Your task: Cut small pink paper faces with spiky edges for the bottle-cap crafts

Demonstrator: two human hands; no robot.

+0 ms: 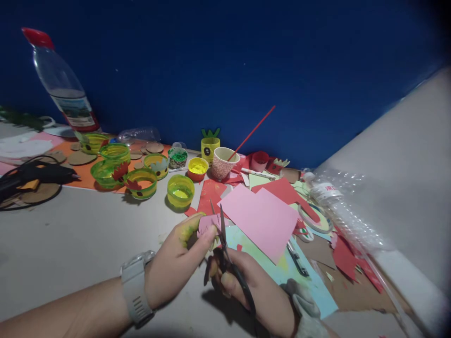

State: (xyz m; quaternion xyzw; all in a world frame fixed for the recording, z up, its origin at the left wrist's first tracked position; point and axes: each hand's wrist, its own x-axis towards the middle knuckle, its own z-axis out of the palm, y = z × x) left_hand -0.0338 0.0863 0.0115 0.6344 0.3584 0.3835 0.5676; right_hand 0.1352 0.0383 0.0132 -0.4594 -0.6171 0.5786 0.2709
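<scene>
A small piece of pink paper [207, 224] with dark drawn lines is pinched in my left hand [181, 256], whose fingers carry yellow-green paint stains. My right hand [248, 281] grips a pair of black-handled scissors [225, 241], fingers in the loops. The scissor blades point up and stand slightly apart, against the right edge of the pink piece. Just beyond the hands lies a larger pink sheet [260, 220], partly over a light blue sheet [313, 291] and red paper.
Painted yellow-green cups [180, 192] stand at centre left, near a glue gun [38, 176]. A tall plastic bottle [66, 89] leans behind them. A patterned paper cup [223, 164] holds a red stick. Paper scraps and a crumpled plastic bottle [348, 211] lie to the right, before the blue wall.
</scene>
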